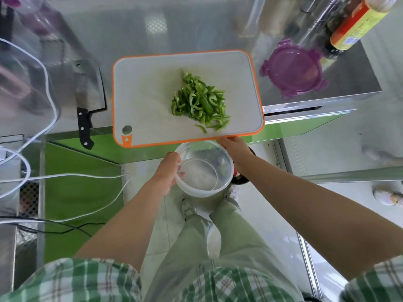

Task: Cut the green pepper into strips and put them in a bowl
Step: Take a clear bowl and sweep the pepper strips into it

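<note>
Bottle label, beyond the cutting board's far-right corner: orange/yellow, print too blurred to be read. Pepper strips are piled on the white, orange-rimmed board's right half. A clear round plastic bowl is held just below the board's near edge, rim pinched by the left hand. That edge is gripped by the right hand, fingers hidden underneath. Steel cleaver w/ black handle lies left of the board.

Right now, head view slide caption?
Pepper strips piled on cutting board; right hand grips its edge, left hand holds bowl beneath.
</note>
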Action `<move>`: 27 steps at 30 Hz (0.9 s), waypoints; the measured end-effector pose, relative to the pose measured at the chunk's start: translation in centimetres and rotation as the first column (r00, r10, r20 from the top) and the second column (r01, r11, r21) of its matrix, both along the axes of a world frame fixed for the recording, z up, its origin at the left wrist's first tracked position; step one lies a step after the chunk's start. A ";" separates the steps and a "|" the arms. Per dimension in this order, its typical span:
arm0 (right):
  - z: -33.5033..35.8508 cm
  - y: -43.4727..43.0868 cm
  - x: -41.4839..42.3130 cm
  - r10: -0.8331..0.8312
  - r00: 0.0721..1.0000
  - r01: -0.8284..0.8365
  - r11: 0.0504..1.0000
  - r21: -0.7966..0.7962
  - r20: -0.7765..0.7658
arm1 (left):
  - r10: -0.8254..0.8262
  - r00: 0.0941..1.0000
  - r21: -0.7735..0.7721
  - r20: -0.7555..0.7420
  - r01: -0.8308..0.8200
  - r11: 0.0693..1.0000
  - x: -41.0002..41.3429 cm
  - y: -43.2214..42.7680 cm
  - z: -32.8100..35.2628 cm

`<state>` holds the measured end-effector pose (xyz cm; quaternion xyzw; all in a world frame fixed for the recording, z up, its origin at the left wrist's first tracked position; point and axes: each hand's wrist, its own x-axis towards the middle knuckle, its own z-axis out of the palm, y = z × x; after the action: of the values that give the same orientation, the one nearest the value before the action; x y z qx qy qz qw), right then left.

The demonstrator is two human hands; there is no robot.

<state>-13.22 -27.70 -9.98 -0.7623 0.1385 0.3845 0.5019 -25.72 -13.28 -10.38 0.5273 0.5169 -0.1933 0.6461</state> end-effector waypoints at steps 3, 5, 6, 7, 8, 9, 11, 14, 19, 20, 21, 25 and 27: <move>-0.1 -0.7 0.0 0.069 0.997 -0.068 0.997 -0.036 0.018 | 0.097 0.994 -0.045 0.049 -0.095 0.995 0.4 -0.6 -0.1; 0.3 -0.9 0.1 0.099 0.994 -0.098 0.995 -0.027 0.047 | 0.146 0.987 -0.039 0.064 -0.144 0.989 0.9 -0.7 -0.2; 0.4 -1.0 0.2 0.100 0.994 -0.098 0.995 -0.032 0.049 | 0.165 0.984 -0.028 0.062 -0.163 0.986 1.0 -0.9 -0.3; 0.3 -1.1 0.4 0.092 0.995 -0.090 0.995 -0.037 0.045 | 0.183 0.981 -0.018 0.065 -0.182 0.983 1.1 -1.0 -0.3; 0.4 -1.1 0.5 0.084 0.996 -0.083 0.996 -0.034 0.033 | 0.202 0.977 -0.010 0.067 -0.202 0.979 1.2 -1.2 -0.4; 0.3 -1.1 0.7 0.077 0.997 -0.076 0.997 -0.028 0.026 | 0.219 0.973 -0.004 0.072 -0.220 0.976 1.3 -1.4 -0.5; 0.4 -1.1 0.9 0.091 0.996 -0.091 0.996 -0.024 0.021 | 0.244 0.967 -0.009 0.073 -0.244 0.970 1.5 -1.6 -0.6; 0.2 -1.2 1.6 0.110 0.993 -0.109 0.994 -0.025 0.048 | 0.257 0.964 -0.012 0.070 -0.256 0.967 2.1 -1.7 -0.6; 1.5 -1.3 3.3 0.324 0.942 -0.299 0.929 -0.219 0.084 | 0.240 0.970 -0.006 0.041 -0.240 0.971 2.9 -1.8 -0.6; 2.1 -1.3 3.7 0.435 0.898 -0.393 0.860 -0.325 0.066 | 0.229 0.973 -0.009 0.038 -0.229 0.973 2.9 -1.8 -0.5; 2.7 -1.3 4.2 0.525 0.851 -0.469 0.782 -0.410 0.027 | 0.221 0.975 -0.018 0.031 -0.221 0.975 2.8 -1.8 -0.5; 4.8 -0.8 5.9 0.803 0.581 -0.727 0.440 -0.528 -0.131 | 0.197 0.980 -0.110 -0.003 -0.196 0.974 2.1 -1.9 -0.6; 5.2 -0.8 6.8 0.881 0.456 -0.770 0.317 -0.553 -0.131 | 0.184 0.983 -0.125 0.007 -0.181 0.975 1.7 -2.0 -0.7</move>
<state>-6.46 -28.46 -4.81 -0.8638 -0.2201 0.4532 0.0063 -24.00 -15.28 -11.03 0.4384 0.5441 -0.1598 0.6973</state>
